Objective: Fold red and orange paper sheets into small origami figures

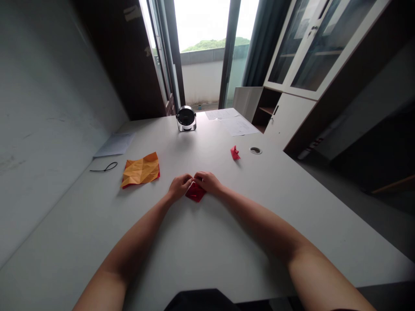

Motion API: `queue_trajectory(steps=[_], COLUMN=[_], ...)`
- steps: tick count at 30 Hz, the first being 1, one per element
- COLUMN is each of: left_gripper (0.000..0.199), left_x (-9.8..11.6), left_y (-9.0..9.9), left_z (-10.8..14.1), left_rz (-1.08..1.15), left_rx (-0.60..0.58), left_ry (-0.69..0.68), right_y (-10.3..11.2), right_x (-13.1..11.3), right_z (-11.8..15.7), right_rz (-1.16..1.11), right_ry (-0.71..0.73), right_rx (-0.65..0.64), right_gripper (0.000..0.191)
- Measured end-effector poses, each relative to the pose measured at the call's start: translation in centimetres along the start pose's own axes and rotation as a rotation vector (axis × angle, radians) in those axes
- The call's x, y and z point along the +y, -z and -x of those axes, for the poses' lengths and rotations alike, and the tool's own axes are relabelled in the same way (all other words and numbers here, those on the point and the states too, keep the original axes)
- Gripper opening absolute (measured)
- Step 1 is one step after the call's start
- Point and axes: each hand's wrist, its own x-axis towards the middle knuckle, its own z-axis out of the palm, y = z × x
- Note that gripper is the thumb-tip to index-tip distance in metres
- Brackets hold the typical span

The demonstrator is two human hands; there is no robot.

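Note:
A small folded red paper [195,193] lies on the white table [207,255] in front of me. My left hand [180,185] pinches its upper left edge with the fingers closed. On the upper right edge, the fingers of my right hand [207,181] are closed too. The fingertips of both hands nearly meet at the paper's far corner and hide it. Farther left is a creased orange sheet [141,169] with red showing along its edges. A small folded red paper piece [235,153] stands to the right, beyond my right hand.
A round black device on a metal stand [186,119] is near the table's far end. White papers [238,125] lie at the back right, others [115,144] at the left. A black cable tie [104,167] and a round table hole [255,150] are also in view.

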Motion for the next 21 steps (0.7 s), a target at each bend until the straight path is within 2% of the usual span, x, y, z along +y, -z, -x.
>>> queue_trajectory(steps=[21], left_gripper=[0.026], left_x=[-0.22], left_y=[-0.15], left_z=[-0.01], left_rz=[-0.015], left_rx=[-0.005], left_ry=[-0.008], right_y=[-0.44], right_x=[0.56], right_z=[-0.11], right_rz=[0.006], right_ry=[0.047], right_rx=[0.034], right_gripper=[0.013])
